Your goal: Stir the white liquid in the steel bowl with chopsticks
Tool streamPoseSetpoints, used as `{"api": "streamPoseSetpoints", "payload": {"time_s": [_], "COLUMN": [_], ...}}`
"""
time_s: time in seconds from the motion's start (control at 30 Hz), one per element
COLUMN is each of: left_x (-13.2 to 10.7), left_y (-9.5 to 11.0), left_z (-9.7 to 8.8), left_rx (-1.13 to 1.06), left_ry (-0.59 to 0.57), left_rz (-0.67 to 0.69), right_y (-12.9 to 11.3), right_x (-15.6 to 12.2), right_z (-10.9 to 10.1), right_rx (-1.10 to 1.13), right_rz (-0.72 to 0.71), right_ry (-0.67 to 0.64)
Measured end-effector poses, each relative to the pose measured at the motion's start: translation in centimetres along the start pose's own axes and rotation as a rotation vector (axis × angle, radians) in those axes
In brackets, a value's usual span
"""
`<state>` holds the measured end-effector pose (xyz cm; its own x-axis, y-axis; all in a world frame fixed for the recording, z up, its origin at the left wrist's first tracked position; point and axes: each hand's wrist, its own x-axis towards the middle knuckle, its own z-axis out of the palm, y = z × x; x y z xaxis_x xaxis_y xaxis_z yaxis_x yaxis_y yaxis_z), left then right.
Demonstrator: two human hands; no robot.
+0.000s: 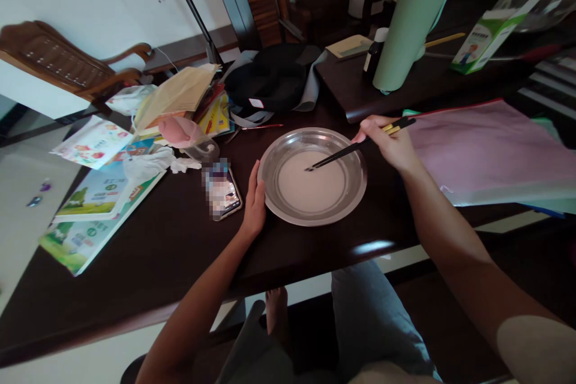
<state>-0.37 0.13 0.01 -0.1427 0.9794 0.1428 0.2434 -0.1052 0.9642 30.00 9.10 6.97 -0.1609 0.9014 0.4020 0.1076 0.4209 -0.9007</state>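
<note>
A shallow round metal basin (359,199) sits on the dark table in front of me, with cloudy whitish liquid (310,189) in it. My left hand (255,204) holds the basin's left rim, its thumb side along the edge; some of its fingers are hidden behind the wall. In my right hand (382,139), over the right rim, is a pair of black chopsticks (337,155) with gold bands near the thick ends. Their tips slant down to the left and meet the liquid near its middle.
Left of the basin lies a phone (221,189), with booklets (96,192), crumpled tissue (150,163) and a pink item (180,132) beyond it. A black bag (270,81) lies behind. To the right are a pink folder (490,150), a green flask (416,21) and a small carton (488,39).
</note>
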Motion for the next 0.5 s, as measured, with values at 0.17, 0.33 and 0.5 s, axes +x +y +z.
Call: {"api": "streamPoseSetpoints", "payload": {"time_s": [0.17,0.33,0.5], "left_x": [-0.03,-0.03,0.01], "left_y": [-0.16,-0.01,0.0], "left_z": [-0.06,-0.1,-0.1], "left_rx": [0.001,0.008,0.012], "left_ry": [-0.006,-0.005,-0.008], "left_rz": [0.004,-0.006,0.011], "right_y": [0.05,-0.48,0.02], "right_x": [-0.15,-0.48,-0.04], "right_z": [-0.1,0.56,-0.13], "right_rx": [0.06,-0.046,0.001], "right_rz": [0.007,0.009,0.011], "right_ry": [-0.053,-0.18,0.032]}}
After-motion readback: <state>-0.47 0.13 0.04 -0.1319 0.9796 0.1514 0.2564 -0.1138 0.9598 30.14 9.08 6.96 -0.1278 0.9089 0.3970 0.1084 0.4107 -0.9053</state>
